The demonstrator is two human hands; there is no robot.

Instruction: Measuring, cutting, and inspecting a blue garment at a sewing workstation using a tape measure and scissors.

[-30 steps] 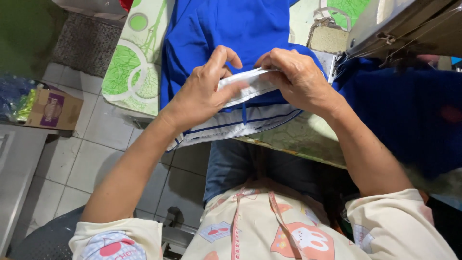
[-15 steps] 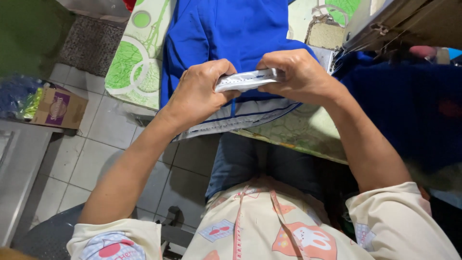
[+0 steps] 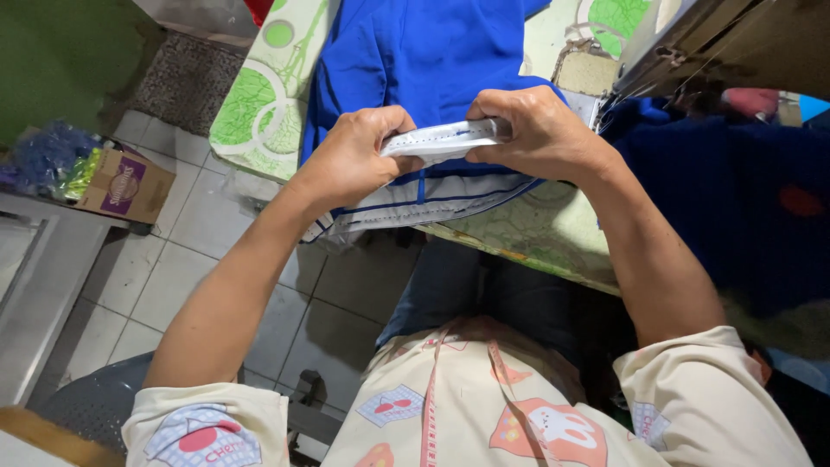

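Note:
A blue garment (image 3: 432, 52) lies on a table covered with a green-and-white patterned cloth (image 3: 259, 112). Its white striped hem (image 3: 432, 203) hangs over the table's near edge. My left hand (image 3: 354, 160) and my right hand (image 3: 540, 130) both pinch a folded white band (image 3: 445, 140), holding it stretched level between them just above the garment. A pink measuring tape (image 3: 428, 406) hangs around my neck over my patterned shirt.
A sewing machine (image 3: 718, 43) stands at the upper right with dark blue fabric (image 3: 726, 190) heaped beside it. A cardboard box (image 3: 121, 186) and coloured bags sit on the tiled floor at the left. A grey mat (image 3: 177, 82) lies farther back.
Both hands have lifted the white band slightly and drawn it straighter and more level. The grip has tightened at both ends.

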